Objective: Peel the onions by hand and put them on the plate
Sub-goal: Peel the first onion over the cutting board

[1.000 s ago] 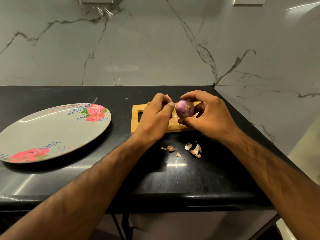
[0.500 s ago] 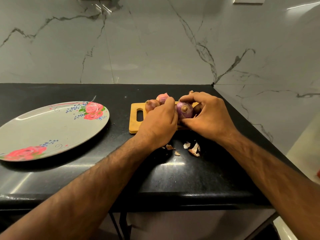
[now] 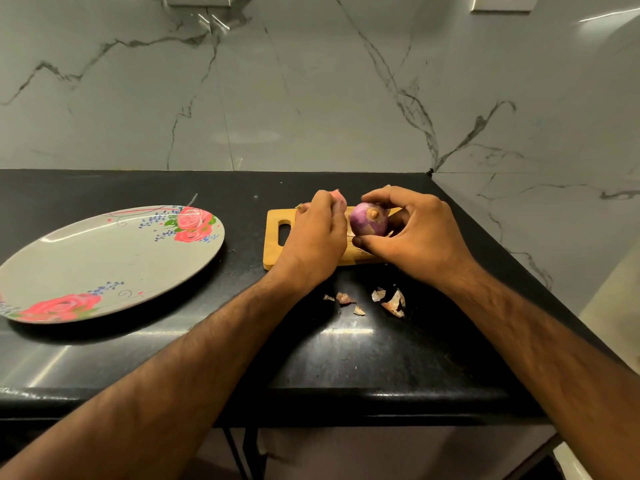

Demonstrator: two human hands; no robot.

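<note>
Onion (image 3: 369,220) mid-peel, clamped in the right hand (image 3: 415,237) above the cutting board (image 3: 273,237), near the far right corner of the counter (image 3: 138,358).
Left hand (image 3: 318,237) curls beside it, grip unclear. Light, firm, probably slick where bare: best held by its ends. Plate (image 3: 86,261) sits at the left edge.

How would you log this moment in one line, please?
stage: peeling | right hand: grips round purple onion | left hand: beside onion, fingertips hidden | grey floral plate: holds no onion | papery peel scraps: on black counter
</note>
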